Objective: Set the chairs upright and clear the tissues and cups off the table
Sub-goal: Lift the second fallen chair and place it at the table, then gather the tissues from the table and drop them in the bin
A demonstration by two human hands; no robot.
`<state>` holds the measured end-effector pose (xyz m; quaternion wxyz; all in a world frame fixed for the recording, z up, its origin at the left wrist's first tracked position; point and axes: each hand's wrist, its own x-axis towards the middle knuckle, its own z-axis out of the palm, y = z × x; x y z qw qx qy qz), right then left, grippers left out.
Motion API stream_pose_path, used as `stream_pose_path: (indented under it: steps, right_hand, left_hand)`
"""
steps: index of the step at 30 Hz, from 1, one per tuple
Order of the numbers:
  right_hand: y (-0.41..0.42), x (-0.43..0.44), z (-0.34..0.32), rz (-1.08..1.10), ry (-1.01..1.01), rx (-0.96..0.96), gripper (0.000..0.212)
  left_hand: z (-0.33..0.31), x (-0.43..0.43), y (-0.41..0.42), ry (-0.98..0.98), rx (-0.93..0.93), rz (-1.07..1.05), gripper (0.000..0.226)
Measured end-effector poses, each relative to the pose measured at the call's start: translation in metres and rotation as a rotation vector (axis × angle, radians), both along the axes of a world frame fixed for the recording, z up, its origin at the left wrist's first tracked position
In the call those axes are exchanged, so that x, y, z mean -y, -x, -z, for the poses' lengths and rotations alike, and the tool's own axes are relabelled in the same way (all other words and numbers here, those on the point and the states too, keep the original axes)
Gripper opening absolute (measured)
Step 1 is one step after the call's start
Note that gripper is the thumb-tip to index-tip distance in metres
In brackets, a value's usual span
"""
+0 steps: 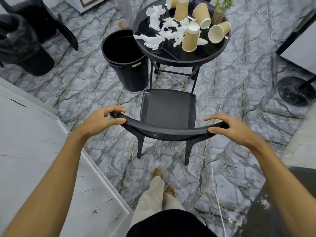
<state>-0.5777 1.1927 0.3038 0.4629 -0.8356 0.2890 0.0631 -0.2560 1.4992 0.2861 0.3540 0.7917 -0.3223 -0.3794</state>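
Note:
A black chair (pixel 168 108) stands upright on its legs in front of me, facing the round black table (pixel 181 57). My left hand (pixel 100 121) grips the left end of its curved backrest and my right hand (pixel 229 128) grips the right end. On the table lie several crumpled white tissues (pixel 164 31) and several tan paper cups (pixel 190 37), some upright or upside down, some tipped on their sides. A second black chair (pixel 42 19) sits at the far left, partly cut off, its position hard to read.
An open black bin (pixel 125 62) stands left of the table. A small plant in a vase (pixel 220 11) is on the table's far side. A white cable (pixel 215 168) runs along the floor on the right. A white marble counter (pixel 34 151) is to my left, a round black stand base (pixel 294 90) at right.

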Motion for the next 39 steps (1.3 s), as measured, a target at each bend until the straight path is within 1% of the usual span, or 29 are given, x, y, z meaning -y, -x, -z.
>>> stream_pose_path:
  steps: [3, 5, 9, 13, 18, 22, 26, 29, 34, 39]
  right_hand:
    - [-0.021, -0.009, -0.011, -0.167, 0.216, -0.048, 0.044]
    - [-0.039, -0.018, -0.014, -0.257, 0.296, -0.078, 0.052]
    - [-0.08, -0.039, -0.012, -0.312, 0.37, -0.112, 0.054]
    - [-0.128, -0.058, -0.009, -0.363, 0.425, -0.137, 0.055]
    - [-0.194, -0.089, -0.003, -0.449, 0.476, -0.189, 0.056]
    - [-0.248, -0.12, 0.007, -0.451, 0.547, -0.236, 0.055]
    - [-0.3, -0.151, 0.022, -0.428, 0.535, -0.239, 0.055]
    - [-0.336, -0.169, 0.032, -0.475, 0.511, -0.284, 0.057]
    - [-0.385, -0.185, 0.05, -0.537, 0.526, -0.364, 0.057]
    - [-0.422, -0.193, 0.068, -0.537, 0.493, -0.327, 0.058]
  left_hand:
    - [-0.01, -0.004, -0.001, -0.015, 0.071, -0.008, 0.052]
    - [-0.016, -0.008, -0.003, -0.04, 0.102, -0.01, 0.051]
    - [-0.025, -0.018, -0.006, -0.087, 0.138, -0.004, 0.047]
    - [-0.026, -0.034, -0.016, -0.135, 0.209, -0.005, 0.049]
    - [-0.014, -0.057, -0.044, -0.228, 0.251, -0.004, 0.053]
    - [0.004, -0.076, -0.077, -0.304, 0.288, -0.01, 0.054]
    - [0.021, -0.095, -0.111, -0.353, 0.33, -0.043, 0.053]
    - [0.032, -0.107, -0.134, -0.405, 0.383, -0.039, 0.053]
    - [0.046, -0.12, -0.166, -0.467, 0.471, -0.039, 0.054]
    - [0.059, -0.128, -0.193, -0.546, 0.492, -0.017, 0.054]
